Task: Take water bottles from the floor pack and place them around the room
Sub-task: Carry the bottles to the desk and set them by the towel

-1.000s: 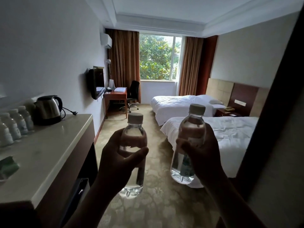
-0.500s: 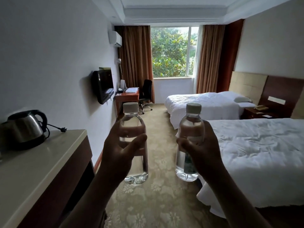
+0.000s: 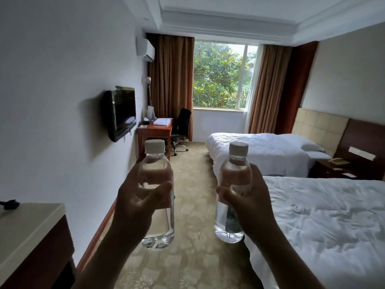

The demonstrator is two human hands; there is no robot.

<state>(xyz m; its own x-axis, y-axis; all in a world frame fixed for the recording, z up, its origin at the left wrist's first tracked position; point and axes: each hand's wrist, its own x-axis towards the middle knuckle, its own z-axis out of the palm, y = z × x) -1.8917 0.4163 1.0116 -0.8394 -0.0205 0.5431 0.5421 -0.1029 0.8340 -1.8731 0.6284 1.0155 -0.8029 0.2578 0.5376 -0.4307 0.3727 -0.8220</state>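
Two water bottles, one per hand, are carried upright at chest height, long axes vertical and white caps on top. Her or his left hand wraps the left bottle around its middle, thumb across the near face and fingers curled behind; the right hand grips the right bottle the same way, a dark label showing low on it. Both bottles are well apart from any surface.

At the near left is one pale counter corner with a black plug lying on it; at the near right, the first of two white beds. A patterned carpet aisle runs ahead between them.

Further on, one nightstand with a telephone sits between the beds (ahead and to the right, nearer the right hand), while one wooden desk with a folded towel and one black chair stands ahead left below the wall television, nearer the left hand. I'd judge those two the likely drop spots. One window closes the far wall.
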